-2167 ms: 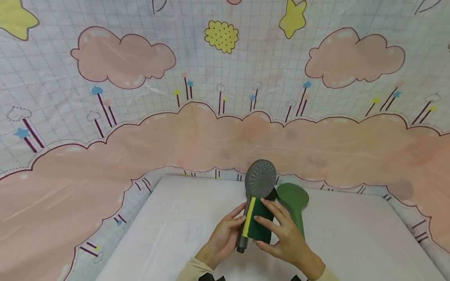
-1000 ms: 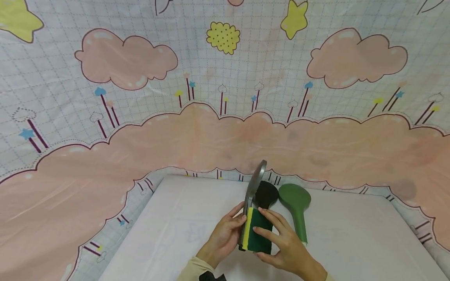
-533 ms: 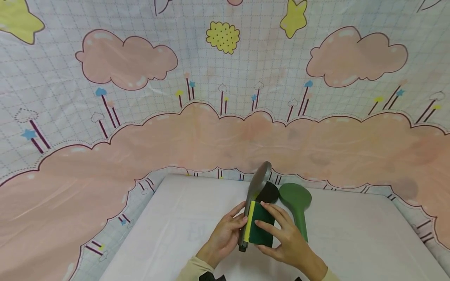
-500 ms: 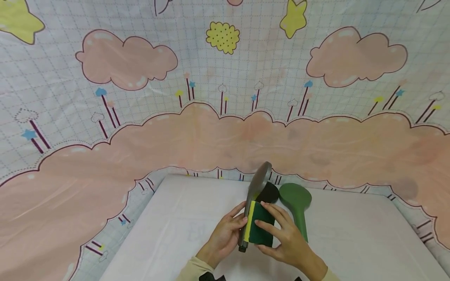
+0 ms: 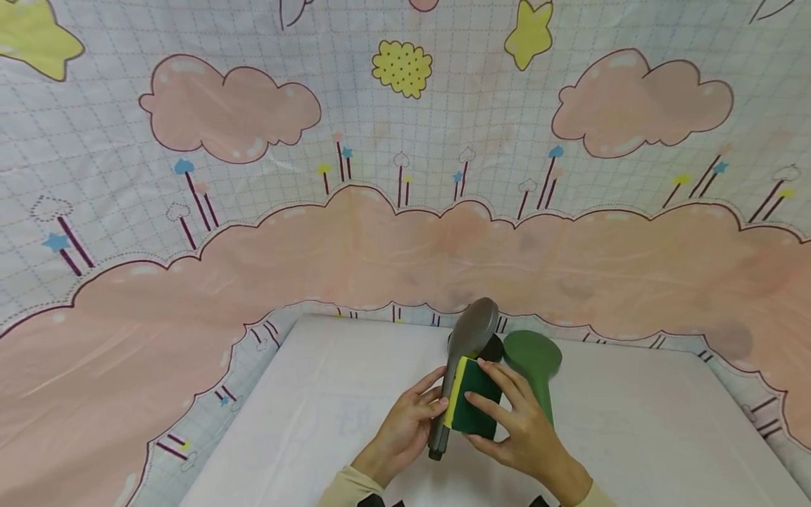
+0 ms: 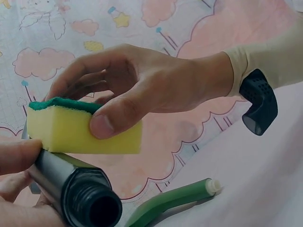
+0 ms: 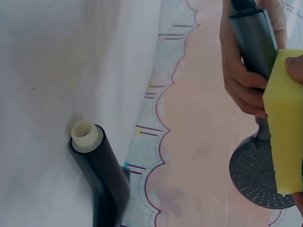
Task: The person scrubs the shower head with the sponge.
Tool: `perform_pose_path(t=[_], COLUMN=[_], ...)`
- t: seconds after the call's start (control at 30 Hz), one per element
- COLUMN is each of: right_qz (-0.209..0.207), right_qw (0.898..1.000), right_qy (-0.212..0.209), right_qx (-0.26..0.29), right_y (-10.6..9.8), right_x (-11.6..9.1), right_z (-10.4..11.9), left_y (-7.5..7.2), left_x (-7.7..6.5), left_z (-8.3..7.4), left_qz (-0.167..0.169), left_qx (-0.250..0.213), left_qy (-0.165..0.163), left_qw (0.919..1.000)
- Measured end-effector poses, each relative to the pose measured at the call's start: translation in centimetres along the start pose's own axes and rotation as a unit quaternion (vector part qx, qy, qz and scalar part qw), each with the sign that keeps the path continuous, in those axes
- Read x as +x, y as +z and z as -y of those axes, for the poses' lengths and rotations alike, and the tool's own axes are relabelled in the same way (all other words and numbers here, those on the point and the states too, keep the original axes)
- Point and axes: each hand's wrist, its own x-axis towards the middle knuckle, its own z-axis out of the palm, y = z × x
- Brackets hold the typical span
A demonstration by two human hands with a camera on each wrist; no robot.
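My left hand (image 5: 405,429) grips the handle of a grey shower head (image 5: 472,331), held tilted above the table with its rounded back toward the head view. The spray face (image 7: 253,165) with its small nozzles shows in the right wrist view. My right hand (image 5: 526,436) pinches a sponge (image 5: 478,401), fingers on the dark green scouring side and thumb on the yellow foam (image 6: 71,127). The sponge's yellow side lies against the handle. In the left wrist view the handle's threaded end (image 6: 94,203) points at the camera.
A green shower head (image 5: 532,352) lies on the white table (image 5: 304,394), its handle partly behind my right hand. Beside it is a black one (image 5: 493,348), mostly hidden in the head view; its handle (image 7: 104,175) shows in the right wrist view. A patterned cloth (image 5: 405,253) hangs behind.
The grey shower head has turned from spray face toward the head camera, through edge-on, to showing its back. The sponge has slid down and back up along the handle.
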Motion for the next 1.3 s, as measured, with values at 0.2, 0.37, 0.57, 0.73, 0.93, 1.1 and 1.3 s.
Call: perform_pose_path(t=[0.2,0.37,0.57,0.73,0.93,1.1,1.3], right_qz=[-0.007,-0.022,-0.045,-0.074,-0.086,-0.1,-0.114], right_qw=[1.0,1.0,0.999,0.997,0.996,0.995,0.993], right_qy=[-0.007,-0.014,-0.019,-0.021,-0.008,-0.009,-0.002], right_qx=[-0.002,0.003,0.004,0.003,-0.004,-0.008,-0.008], right_y=[-0.1,-0.2,-0.5,-0.9,-1.5,-1.7,-1.8], right_x=[0.1,0.1,0.4,0.5,0.6,0.6,0.6], right_z=[-0.2,-0.3,-0.7,-1.4,-2.0,-2.5,-3.1], left_y=[0.0,-0.1,-0.3,-0.7,-1.0,-1.2,-1.5], left_x=[0.0,0.0,-0.1,-0.2,-0.6,-0.8,-1.0], left_z=[-0.1,-0.1,-0.2,0.0,0.0,0.0,-0.1], left_qz=[-0.008,-0.013,-0.026,-0.026,-0.024,-0.021,-0.017], left_qx=[0.006,0.015,0.026,0.034,0.059,0.079,0.082], left_qy=[-0.001,-0.001,0.0,0.001,-0.003,-0.004,-0.006], left_qw=[1.0,0.9998,0.9993,0.9991,0.9979,0.9967,0.9965])
